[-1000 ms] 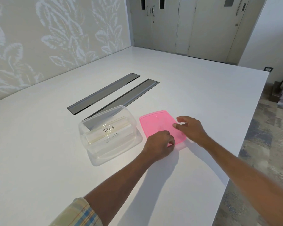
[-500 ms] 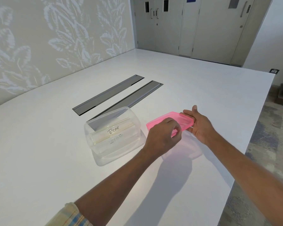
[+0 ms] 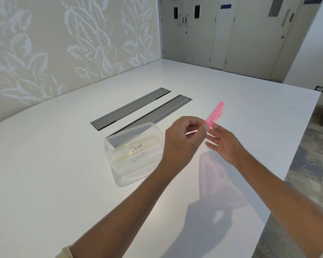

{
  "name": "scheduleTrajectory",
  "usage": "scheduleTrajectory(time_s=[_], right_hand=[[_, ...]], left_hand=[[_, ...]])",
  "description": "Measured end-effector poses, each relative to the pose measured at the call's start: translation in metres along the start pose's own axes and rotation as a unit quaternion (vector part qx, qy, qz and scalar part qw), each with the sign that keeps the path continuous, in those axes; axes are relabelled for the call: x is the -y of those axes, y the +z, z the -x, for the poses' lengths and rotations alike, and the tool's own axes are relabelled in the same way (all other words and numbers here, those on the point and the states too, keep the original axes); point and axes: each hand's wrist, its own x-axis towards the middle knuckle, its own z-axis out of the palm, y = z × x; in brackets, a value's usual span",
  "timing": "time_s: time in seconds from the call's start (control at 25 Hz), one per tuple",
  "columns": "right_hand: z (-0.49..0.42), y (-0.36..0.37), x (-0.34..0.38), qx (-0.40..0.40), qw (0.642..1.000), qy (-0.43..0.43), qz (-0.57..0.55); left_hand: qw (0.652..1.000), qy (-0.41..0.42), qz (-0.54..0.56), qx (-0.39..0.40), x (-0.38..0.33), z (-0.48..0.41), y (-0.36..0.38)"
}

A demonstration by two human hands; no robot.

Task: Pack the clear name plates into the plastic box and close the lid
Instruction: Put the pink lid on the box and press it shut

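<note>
Head view: one white table point(image 3: 63, 183), two bare forearms reaching in from below.
Plastic box point(image 3: 133, 155): one, clear, open on top, standing on the table left of both hands.
Name plates point(image 3: 134, 152): clear, lying inside the box; at least two, exact count cannot be told through the stacked clear layers. Top one carries handwritten "BEAR"; fainter lettering shows just below it.
Lid point(image 3: 213, 116): one, translucent pink, off the box, held in the air above the table, tilted steeply so it shows nearly edge-on.
Left hand point(image 3: 181, 138): fingers curled, thumb and fingertips pinching the lid's near lower edge.
Right hand point(image 3: 224, 144): fingers spread and loose, palm turned up, just beneath the lid's lower end; whether the fingertips touch the lid cannot be told.
Shadow: hands and lid cast one shadow on the table, with a pink tint, right of the box.
Cable hatches point(image 3: 131, 108): two long grey slots set into the table beyond the box, side by side.
Sleeves: a checked cuff point(image 3: 65, 252) at the left forearm's bottom edge.
Doors point(image 3: 231, 30): several pale ones at the far wall.
</note>
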Motion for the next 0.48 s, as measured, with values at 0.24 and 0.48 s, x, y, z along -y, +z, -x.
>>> scheduleTrajectory(time_s=[0.24,0.48], right_hand=[[0.001,0.027,0.005,0.016,1.0,-0.011,0.001],[-0.004,0.062,0.006,0.016,0.998,-0.032,0.054]], left_hand=[[0.996,-0.016,0.028,-0.084,-0.015,-0.002,-0.042],[0.977,-0.057,-0.031,-0.205,-0.019,-0.007,-0.101]])
